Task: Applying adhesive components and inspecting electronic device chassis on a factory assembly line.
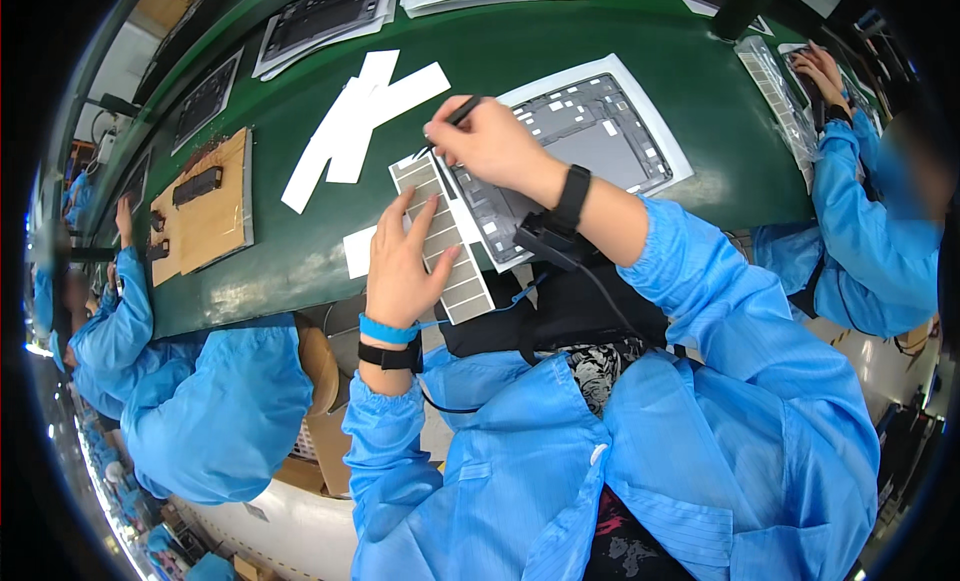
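My left hand [402, 261] lies with spread fingers on a long white sheet of grey rectangular stickers [465, 281], pressing it near the table's front edge. In the closed fingers of my right hand [495, 151] is a slim black tool that looks like tweezers [463, 112]. Its tip points down at the far end of the sticker sheet. Right beside the sheet lies a dark tablet housing [590, 131] on a white backing [668, 146]. Part of the housing is hidden under my right hand and wrist.
Crossed white paper strips [350, 121] lie left of the sticker sheet on the green table [300, 251]. Farther left is a brown board [220, 216] with dark parts. More housings [325, 16] rest along the far side. Co-workers in blue sit at left and right [850, 221].
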A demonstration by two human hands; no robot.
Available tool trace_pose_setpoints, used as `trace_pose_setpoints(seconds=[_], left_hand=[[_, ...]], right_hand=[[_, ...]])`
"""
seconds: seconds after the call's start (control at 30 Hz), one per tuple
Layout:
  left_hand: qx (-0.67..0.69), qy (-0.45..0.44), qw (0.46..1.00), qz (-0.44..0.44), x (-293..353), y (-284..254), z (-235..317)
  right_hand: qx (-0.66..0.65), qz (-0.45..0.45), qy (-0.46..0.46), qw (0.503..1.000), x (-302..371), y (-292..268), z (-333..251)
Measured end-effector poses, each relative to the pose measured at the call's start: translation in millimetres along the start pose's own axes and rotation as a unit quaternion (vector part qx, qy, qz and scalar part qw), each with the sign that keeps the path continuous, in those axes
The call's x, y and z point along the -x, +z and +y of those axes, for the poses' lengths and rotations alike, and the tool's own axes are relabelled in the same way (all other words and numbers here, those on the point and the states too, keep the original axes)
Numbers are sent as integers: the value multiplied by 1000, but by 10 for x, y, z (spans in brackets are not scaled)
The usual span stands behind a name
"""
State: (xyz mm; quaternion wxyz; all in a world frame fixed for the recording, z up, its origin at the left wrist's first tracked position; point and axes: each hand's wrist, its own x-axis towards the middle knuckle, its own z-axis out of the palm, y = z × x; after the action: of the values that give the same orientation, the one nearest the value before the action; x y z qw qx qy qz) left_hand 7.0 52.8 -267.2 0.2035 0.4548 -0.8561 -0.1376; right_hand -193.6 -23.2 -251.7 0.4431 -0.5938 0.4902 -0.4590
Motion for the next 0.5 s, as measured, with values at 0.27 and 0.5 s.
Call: trace_pose_setpoints(seconds=[0.27,0.5], left_hand=[[-44,10,999,22,39,113,-78],[-45,12,998,32,53,90,-63]], right_hand=[[114,-2,-45,992,-175,334,113],[102,20,-43,994,-216,393,196]])
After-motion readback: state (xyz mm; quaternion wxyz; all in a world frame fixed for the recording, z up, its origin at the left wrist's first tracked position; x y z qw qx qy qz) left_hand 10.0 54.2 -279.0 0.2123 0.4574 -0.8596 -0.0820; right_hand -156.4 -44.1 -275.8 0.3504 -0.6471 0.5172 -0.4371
